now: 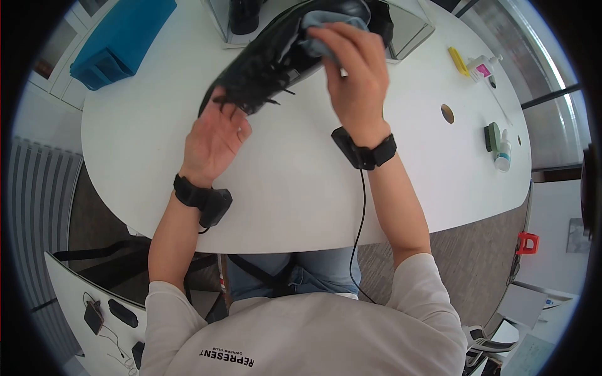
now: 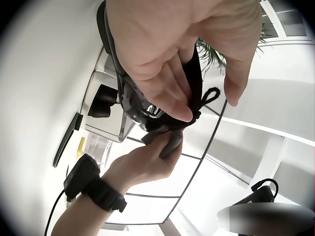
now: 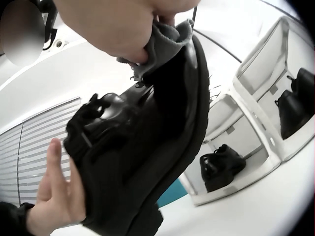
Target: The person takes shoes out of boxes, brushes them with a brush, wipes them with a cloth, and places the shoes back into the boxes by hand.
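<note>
A glossy black lace-up shoe [image 1: 251,78] [image 2: 129,101] [image 3: 142,147] is held tilted above the white table. My left hand [image 1: 214,143] [image 2: 182,44] [image 3: 58,196] grips it at the heel end, fingers reaching into its opening and thumb standing apart. Bunched in my right hand [image 1: 359,88] [image 2: 143,164] [image 3: 118,24] is a grey cloth [image 1: 321,20] [image 2: 171,145] [image 3: 170,48], pinched between thumb and fingers and touching the toe end. Loose laces hang near the left fingers. In the right wrist view the sole faces right.
Behind the shoe stand clear-sided boxes [image 1: 411,34] [image 3: 268,167] with other black shoes [image 3: 221,167]. A teal case [image 1: 122,44] lies back left. On the right are a yellow object [image 1: 458,61], bottles [image 1: 503,156], a green-and-black block [image 1: 492,136] and a table hole [image 1: 447,113].
</note>
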Tool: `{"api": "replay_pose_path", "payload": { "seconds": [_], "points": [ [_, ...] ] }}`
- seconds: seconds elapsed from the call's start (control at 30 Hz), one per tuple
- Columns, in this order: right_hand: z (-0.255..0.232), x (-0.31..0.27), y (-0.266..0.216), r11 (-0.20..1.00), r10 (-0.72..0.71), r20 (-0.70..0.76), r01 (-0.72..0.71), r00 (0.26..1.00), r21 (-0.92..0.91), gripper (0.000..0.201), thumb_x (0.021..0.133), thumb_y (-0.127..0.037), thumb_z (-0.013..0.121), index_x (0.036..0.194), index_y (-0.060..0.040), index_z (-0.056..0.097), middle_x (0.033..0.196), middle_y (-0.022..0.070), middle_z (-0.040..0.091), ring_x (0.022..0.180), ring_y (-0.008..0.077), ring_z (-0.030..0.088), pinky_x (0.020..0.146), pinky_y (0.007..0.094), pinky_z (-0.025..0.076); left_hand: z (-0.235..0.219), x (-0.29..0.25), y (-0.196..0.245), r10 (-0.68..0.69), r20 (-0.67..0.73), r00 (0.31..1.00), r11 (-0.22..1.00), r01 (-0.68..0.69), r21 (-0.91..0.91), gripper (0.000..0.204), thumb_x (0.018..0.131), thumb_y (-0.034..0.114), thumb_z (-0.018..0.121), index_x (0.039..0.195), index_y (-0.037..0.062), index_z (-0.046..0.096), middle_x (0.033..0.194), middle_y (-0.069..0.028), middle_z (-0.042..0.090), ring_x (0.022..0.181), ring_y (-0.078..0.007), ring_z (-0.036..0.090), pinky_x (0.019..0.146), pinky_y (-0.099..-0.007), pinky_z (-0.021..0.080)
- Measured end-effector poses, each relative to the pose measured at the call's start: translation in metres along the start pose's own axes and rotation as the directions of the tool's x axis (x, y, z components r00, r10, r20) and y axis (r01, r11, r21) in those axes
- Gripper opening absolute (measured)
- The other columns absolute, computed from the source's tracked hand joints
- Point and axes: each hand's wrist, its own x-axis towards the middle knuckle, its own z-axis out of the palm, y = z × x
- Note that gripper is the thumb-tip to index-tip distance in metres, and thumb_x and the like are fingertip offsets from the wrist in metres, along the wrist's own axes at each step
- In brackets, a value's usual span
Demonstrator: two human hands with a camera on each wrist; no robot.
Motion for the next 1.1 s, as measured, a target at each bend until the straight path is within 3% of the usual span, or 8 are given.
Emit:
{"api": "replay_pose_path", "payload": {
  "seconds": [0.1,0.2,0.37,0.6,0.67,0.8,0.83,1.1],
  "points": [
    [-0.012,0.004,0.014,0.992,0.0,-0.096,-0.012,0.995,-0.126,0.041,0.062,0.011,0.066,0.098,-0.0083,0.068,0.097,0.0043,0.062,0.085,0.0257,0.055,0.072,0.033,0.047,-0.002,-0.005,-0.008,-0.058,-0.071,0.996,0.995,0.052,-0.088,0.051,0.091,0.022,0.062,0.136,0.0147,0.039,0.126,-0.0074,0.054,0.108,-0.0166,0.056,0.092,-0.032,0.047],
    [-0.023,0.013,0.002,0.96,0.278,-0.152,-0.28,0.949,0.007,0.026,0.08,0.004,0.065,0.102,-0.0089,0.068,0.1,0.0023,0.064,0.09,0.019,0.058,0.075,0.0299,0.048,-0.004,-0.006,-0.006,-0.085,-0.114,0.99,0.994,0.076,-0.08,0.05,0.092,0.019,0.059,0.136,0.0121,0.038,0.125,-0.0092,0.055,0.107,-0.018,0.058,0.087,-0.0299,0.05],
    [-0.027,0.015,0.008,0.949,0.176,-0.194,-0.219,0.965,-0.228,0.016,0.086,-0.006,0.064,0.102,-0.0081,0.067,0.093,0.0035,0.065,0.084,0.0171,0.06,0.074,0.0239,0.046,0.01,-0.005,-0.005,-0.158,-0.049,0.986,0.986,0.16,0.054,0.054,0.091,0.023,0.061,0.137,0.0076,0.036,0.13,-0.0124,0.052,0.11,-0.019,0.058,0.086,-0.0301,0.051],
    [-0.031,0.015,0.006,0.885,0.457,-0.084,-0.444,0.885,0.14,0.014,0.087,-0.006,0.064,0.101,-0.006,0.067,0.09,0.0017,0.066,0.079,0.0095,0.059,0.072,0.0212,0.046,0.01,-0.005,-0.008,-0.155,0.006,0.988,0.988,0.155,0.017,0.056,0.09,0.022,0.063,0.137,0.0074,0.036,0.13,-0.0141,0.051,0.109,-0.0197,0.058,0.09,-0.0321,0.05],
    [-0.034,0.014,0.01,0.859,0.453,0.012,-0.44,0.892,0.262,0.021,0.086,0.001,0.06,0.108,-0.0008,0.061,0.1,0.0105,0.063,0.089,0.0218,0.06,0.079,0.0281,0.046,0.012,-0.005,-0.002,-0.101,-0.086,0.991,0.987,0.111,0.12,0.054,0.09,0.019,0.063,0.136,0.0062,0.037,0.13,-0.0134,0.051,0.11,-0.0189,0.058,0.091,-0.0325,0.05],
    [-0.021,0.009,0.005,0.869,0.425,-0.06,-0.389,0.903,0.305,0.019,0.079,0.003,0.065,0.095,-0.0061,0.068,0.089,0.006,0.066,0.084,0.0196,0.059,0.075,0.0284,0.047,0.031,-0.004,0.021,-0.001,-0.153,0.988,0.927,0.059,0.371,0.052,0.088,0.015,0.063,0.133,0.0039,0.04,0.128,-0.0119,0.052,0.109,-0.0169,0.058,0.09,-0.0325,0.052],
    [-0.017,0.007,0.005,0.888,0.383,-0.037,-0.356,0.923,0.291,0.016,0.085,-0.001,0.064,0.1,-0.0055,0.067,0.091,0.0017,0.066,0.081,0.0097,0.06,0.073,0.0215,0.047,0.043,-0.001,0.028,0.011,-0.196,0.981,0.876,0.085,0.476,0.052,0.087,0.014,0.063,0.133,0.0027,0.041,0.125,-0.0109,0.054,0.105,-0.0149,0.059,0.085,-0.0297,0.053],
    [0.004,-0.018,-0.008,0.89,0.241,0.496,-0.394,0.834,0.23,0.018,0.082,0.001,0.062,0.099,-0.0035,0.065,0.094,0.0114,0.064,0.084,0.0288,0.06,0.071,0.0337,0.049,0.054,0.011,0.021,0.008,-0.407,0.914,0.483,0.352,0.801,0.061,0.085,0.012,0.064,0.136,-0.0084,0.037,0.105,-0.0052,0.061,0.074,-0.0057,0.052,0.056,-0.0184,0.041]
  ]
}}
